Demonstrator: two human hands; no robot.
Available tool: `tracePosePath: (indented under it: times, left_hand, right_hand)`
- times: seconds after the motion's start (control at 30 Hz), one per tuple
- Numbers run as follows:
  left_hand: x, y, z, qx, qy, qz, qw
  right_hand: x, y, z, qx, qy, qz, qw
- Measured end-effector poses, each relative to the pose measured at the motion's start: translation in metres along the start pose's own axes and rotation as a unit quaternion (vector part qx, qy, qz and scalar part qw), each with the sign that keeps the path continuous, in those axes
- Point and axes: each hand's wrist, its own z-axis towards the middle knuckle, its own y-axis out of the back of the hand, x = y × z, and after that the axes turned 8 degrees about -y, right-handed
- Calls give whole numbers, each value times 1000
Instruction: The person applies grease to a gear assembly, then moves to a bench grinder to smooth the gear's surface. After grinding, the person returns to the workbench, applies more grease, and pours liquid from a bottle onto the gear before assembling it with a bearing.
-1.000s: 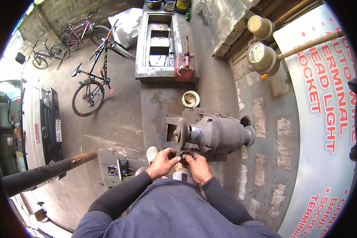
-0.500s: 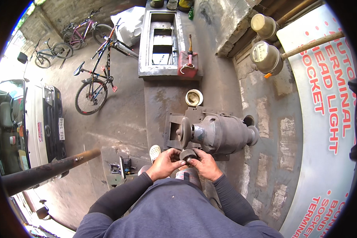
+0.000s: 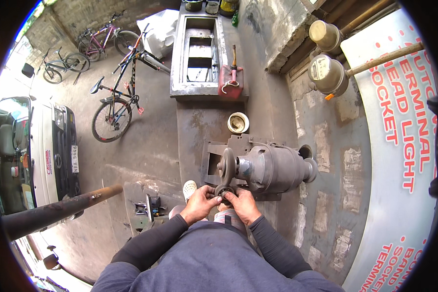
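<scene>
A small dark metal gear with a toothed rim is pinched between both hands in front of my lap. My left hand grips its left side with thumb and fingers. On the other side, my right hand holds it, thumb across the near face. Just beyond the gear is the round wheel of a grey bench grinder; I cannot tell whether gear and wheel touch. The fingertips behind the gear are partly hidden.
A bench vise stands left of my knees. Beyond the grinder are a white tub, a red jug and a metal-framed basin. A bicycle, a rusty pipe and a parked vehicle occupy the left; electric meters hang right.
Both hands have shifted slightly with the gear, bringing it nearer the grinder wheel. The gear has turned so its face shows more, and the right hand has moved left.
</scene>
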Motion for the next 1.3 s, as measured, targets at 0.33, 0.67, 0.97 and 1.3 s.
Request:
tracePosePath:
  times: [0.33, 0.67, 0.97, 1.3]
  left_hand:
    - [-5, -7, -4, 29, -94, 73, 992]
    - [8, -5, 4, -7, 1, 5, 1000]
    - [-18, -1, -7, 45, -37, 100, 993]
    - [-5, -6, 8, 31, -42, 83, 995]
  right_hand:
    - [-3, 5, -21, -10, 39, 51, 998]
    - [-10, -12, -1, -15, -22, 112, 993]
    - [7, 8, -13, -47, 192, -133, 971]
    - [-20, -9, -3, 18, -12, 204, 979]
